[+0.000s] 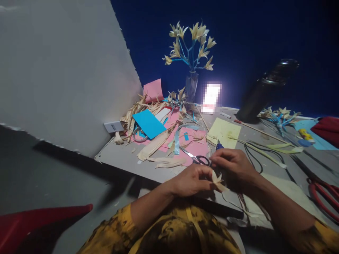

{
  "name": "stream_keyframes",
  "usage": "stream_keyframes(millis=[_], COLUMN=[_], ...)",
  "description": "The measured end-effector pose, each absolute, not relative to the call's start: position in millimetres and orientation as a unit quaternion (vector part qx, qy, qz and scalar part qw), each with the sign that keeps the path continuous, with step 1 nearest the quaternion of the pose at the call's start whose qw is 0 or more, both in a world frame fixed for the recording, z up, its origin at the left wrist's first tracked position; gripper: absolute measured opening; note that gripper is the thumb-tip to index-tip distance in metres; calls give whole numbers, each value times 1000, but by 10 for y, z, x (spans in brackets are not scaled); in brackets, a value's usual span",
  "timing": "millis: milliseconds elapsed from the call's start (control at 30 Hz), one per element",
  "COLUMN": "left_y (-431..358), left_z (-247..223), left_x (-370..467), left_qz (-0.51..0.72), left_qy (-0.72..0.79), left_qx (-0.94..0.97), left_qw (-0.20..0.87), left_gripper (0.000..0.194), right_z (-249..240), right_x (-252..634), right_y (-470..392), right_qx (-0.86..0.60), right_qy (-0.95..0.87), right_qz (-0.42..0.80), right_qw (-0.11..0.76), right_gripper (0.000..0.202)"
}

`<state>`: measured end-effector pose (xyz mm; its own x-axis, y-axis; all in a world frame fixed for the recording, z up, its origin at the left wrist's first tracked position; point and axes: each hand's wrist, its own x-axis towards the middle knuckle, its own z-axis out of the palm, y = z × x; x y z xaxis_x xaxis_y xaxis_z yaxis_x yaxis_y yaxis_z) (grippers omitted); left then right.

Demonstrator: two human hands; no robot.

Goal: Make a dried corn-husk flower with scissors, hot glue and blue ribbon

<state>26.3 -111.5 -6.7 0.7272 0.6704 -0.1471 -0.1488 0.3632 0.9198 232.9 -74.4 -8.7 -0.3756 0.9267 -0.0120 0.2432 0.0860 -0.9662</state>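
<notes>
My left hand [194,180] is closed on a small cream husk flower [217,179], pinched between thumb and fingers at the table's front edge. Just above and to the right, my right hand [234,164] has its thumb and fingertips pressed together; what they hold, if anything, is too small to make out. A blue-capped glue bottle [219,144] stands behind the right hand. Scissors with black handles [202,160] lie open left of it, on pink paper [194,137]. A thin pale strip hangs below the flower.
Blue card [149,124] and dried husks [152,146] cover the table's left part. Behind stand a vase of husk flowers [192,84], a glowing blurred screen [212,96] and a dark bottle [255,98]. Large red-handled scissors [321,197] lie at right, a red chair [45,220] lower left.
</notes>
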Motion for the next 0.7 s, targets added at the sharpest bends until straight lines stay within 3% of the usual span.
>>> stream_keyframes(millis=[200,333,400,467,533,600,700], left_y=[-1019,-743,-620,-550,-529,-531,-524], left_z=[-44,-150,-184,-206,-222,-227,-195], left_x=[-600,-1288,-1570,-1750,-1811,-1781,-1713], left_qz=[159,207,353,511,593,594,530], left_qy=[121,30,89,95,94,111,149], left_qx=[516,515,519,508,497,498,507], left_qw=[833,831,774,687,627,623,663], left_gripper=[41,58,66,69,67,66,72], right_z=[-83,-23,14,69,146,232,318], right_x=[2484,2539,2536,2487,2373,2187,1823], right_y=[-576,-524,-515,-519,-536,-569,-662], right_qx=[-519,-547,-558,-576,-585,-572,-539], right_qy=[-609,-581,-581,-611,-662,-715,-790], right_qz=[402,343,322,294,259,230,199], right_qw=[446,495,498,457,391,329,216], right_gripper=[33,40,44,47,40,17,21])
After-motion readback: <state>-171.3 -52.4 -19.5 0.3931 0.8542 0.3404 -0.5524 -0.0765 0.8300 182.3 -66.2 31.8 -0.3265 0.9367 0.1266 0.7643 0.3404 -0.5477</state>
